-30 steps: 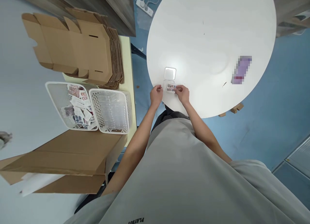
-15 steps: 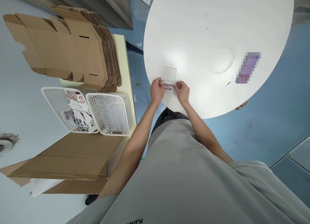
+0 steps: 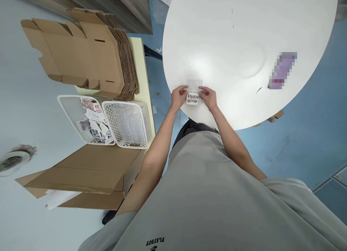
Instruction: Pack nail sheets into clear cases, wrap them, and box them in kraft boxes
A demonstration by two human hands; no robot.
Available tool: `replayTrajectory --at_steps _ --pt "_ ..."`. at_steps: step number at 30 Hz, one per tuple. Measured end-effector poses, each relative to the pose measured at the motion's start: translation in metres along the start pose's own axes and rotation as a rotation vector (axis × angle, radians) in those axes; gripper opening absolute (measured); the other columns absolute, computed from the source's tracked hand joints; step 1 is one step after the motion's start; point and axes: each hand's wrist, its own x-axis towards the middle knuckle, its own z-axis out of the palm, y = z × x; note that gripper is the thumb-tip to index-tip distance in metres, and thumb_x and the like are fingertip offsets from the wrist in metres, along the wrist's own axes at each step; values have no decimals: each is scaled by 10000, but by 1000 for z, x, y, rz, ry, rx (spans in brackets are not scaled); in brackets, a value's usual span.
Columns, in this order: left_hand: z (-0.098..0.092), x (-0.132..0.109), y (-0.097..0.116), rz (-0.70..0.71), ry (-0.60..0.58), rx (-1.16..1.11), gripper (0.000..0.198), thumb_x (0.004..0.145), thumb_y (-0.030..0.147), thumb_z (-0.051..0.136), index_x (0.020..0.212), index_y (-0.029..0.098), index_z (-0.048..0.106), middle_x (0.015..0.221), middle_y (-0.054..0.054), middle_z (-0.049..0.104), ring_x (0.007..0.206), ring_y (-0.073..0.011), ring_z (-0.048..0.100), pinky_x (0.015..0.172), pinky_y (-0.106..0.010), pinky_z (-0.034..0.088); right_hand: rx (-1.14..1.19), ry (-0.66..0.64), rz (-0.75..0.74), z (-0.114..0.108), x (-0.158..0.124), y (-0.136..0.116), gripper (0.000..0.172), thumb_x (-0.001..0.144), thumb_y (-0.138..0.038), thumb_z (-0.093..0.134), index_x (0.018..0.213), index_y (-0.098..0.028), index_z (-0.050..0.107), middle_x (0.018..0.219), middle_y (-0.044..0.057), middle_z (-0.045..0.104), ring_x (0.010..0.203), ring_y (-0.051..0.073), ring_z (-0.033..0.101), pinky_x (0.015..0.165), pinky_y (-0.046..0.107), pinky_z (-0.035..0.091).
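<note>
Clear plastic, probably light, stiff and slick, forms the small open case [image 3: 192,104] on the desk [image 3: 225,55], near its edge. Left hand [image 3: 178,98] and right hand [image 3: 210,98] pinch opposite sides of its lid [image 3: 194,85], sensible if squeezed gently.

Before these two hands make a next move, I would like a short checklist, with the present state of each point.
1. Clear case within the edge of the white table: ok.
2. Lid shut: not ok, it stands open.
3. Colourful pieces inside the case: ok, in two rows.
4. Left hand and right hand on opposite sides of the case: ok.
5. Firm grip by both hands: cannot tell.
</note>
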Motion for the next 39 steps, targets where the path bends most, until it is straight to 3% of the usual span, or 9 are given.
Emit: replayTrajectory --at_steps 6,10,13,18,21,25,28,34,39 --pt "4 -16 9 -79 -70 -202 234 985 244 691 1174 153 795 1195 -123 805 1095 -233 780 993 -416 671 54 -6 18 -10 -16 -9 373 892 -519 711 1083 -218 821 1173 78 813 1040 249 740 972 444 653" --pt "8 -21 17 -74 -95 -245 244 1032 270 671 1229 168 772 1316 -145 769 1218 -241 758 1087 -431 630 73 -46 16 -15 -22 -17 473 885 -627 771 1144 -231 790 1133 82 818 1057 269 756 959 447 657" --pt "10 -26 19 -75 -85 -251 417 1003 336 770 1394 211 701 1435 -164 716 1314 -278 725 1081 -438 629 63 -38 -35 -18 -22 -22 628 819 -676 861 1265 -246 754 1297 111 788 1085 283 765 981 460 651" --pt "14 -33 17 -180 -159 -230 555 950 400 867 1425 196 665 1263 -172 785 1104 -266 788 1015 -458 655 37 8 -76 -21 -17 -26 793 851 -761 820 1474 -302 644 1542 146 663 1188 290 748 1022 494 649" --pt "15 -35 15 -189 -127 -217 518 952 383 869 1390 181 680 1142 -139 813 967 -214 786 989 -421 649 51 17 -33 -23 -15 -25 851 820 -782 839 1480 -293 619 1469 145 708 1173 283 751 991 482 668" --pt "14 -36 16 -169 -44 -205 564 927 403 893 1396 177 676 1092 -125 829 822 -177 755 875 -373 651 95 -67 87 -21 -20 -23 873 734 -776 902 1368 -232 646 1132 93 815 1025 261 787 938 466 690" --pt "10 -35 16 -139 -23 -198 571 912 420 907 1382 183 685 1076 -119 831 747 -152 727 784 -328 631 103 -82 75 -18 -24 -24 857 699 -754 932 1312 -222 657 961 35 816 925 231 795 959 455 680" --pt "4 -32 13 -92 34 -192 567 919 432 897 1373 163 689 1071 -125 833 678 -132 702 700 -292 593 73 -53 20 -6 -17 -30 825 699 -728 939 1293 -225 668 862 -2 791 914 229 791 971 453 667" --pt "2 -29 16 -81 100 -230 623 938 471 872 1436 164 657 1193 -149 825 781 -170 772 771 -315 631 45 -69 -26 5 -5 -34 752 743 -724 904 1255 -227 668 906 22 793 960 238 794 1012 481 657"
